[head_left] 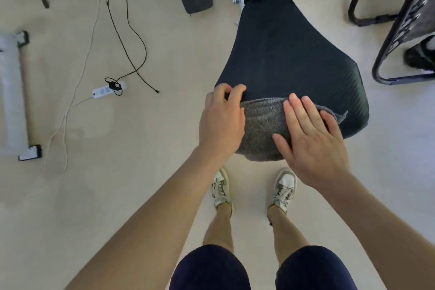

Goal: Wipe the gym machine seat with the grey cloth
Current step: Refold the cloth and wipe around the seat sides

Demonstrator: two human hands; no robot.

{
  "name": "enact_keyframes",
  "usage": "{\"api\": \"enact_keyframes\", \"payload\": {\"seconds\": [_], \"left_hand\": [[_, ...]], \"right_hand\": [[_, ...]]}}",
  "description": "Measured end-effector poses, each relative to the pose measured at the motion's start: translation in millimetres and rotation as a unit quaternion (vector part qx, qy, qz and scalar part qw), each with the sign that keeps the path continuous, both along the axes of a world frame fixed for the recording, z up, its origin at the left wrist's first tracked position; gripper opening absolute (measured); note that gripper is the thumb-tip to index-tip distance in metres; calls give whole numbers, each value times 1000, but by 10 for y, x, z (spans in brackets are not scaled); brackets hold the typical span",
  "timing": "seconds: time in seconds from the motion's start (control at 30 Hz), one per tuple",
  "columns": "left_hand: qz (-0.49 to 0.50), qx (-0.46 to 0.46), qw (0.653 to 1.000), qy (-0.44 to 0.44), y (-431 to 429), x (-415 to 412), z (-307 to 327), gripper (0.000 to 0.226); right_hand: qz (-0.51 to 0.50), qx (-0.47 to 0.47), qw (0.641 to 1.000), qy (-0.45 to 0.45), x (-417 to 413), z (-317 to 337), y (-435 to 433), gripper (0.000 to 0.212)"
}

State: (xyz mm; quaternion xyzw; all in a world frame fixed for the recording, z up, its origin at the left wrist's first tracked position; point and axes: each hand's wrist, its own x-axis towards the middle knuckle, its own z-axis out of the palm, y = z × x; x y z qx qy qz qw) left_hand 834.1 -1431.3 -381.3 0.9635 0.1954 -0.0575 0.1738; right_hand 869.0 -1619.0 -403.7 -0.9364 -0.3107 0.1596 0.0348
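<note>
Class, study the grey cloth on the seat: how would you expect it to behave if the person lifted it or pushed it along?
The grey cloth is probably floppy: it follows the curve of the seat and hangs over its near edge. It likely slides when pushed, since the right hand lies flat on it. Its loose corner may bunch or fold.
</note>
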Motion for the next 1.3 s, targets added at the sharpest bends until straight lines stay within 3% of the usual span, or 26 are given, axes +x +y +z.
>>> {"api": "enact_keyframes", "payload": {"seconds": [0.07,0.13,0.5,0.67,0.8,0.93,1.17,1.3], "left_hand": [[13,12,999,33,135,99,2,33],[14,25,999,43,213,159,4,20],[64,28,997,14,489,646,-191,20],[67,23,997,-13,733,1210,-361,27],[69,-18,996,-44,953,1707,-437,26],[77,-63,980,-175,1215,1964,-243,25],[17,-55,939,-340,1234,1743,461,29],[-32,-76,948,-306,1014,1034,601,14]], "right_hand": [[-1,6,1000,-2,94,-15,45,67],[11,12,1000,2,218,-16,78,67],[137,0,990,23,1470,-168,448,69],[81,15,996,29,1955,-279,721,63],[-22,21,999,28,2236,-292,922,55],[-68,42,995,-61,2403,-101,1036,31],[-114,272,950,-102,2476,594,899,16],[-75,315,938,-122,2057,804,496,18]]}}
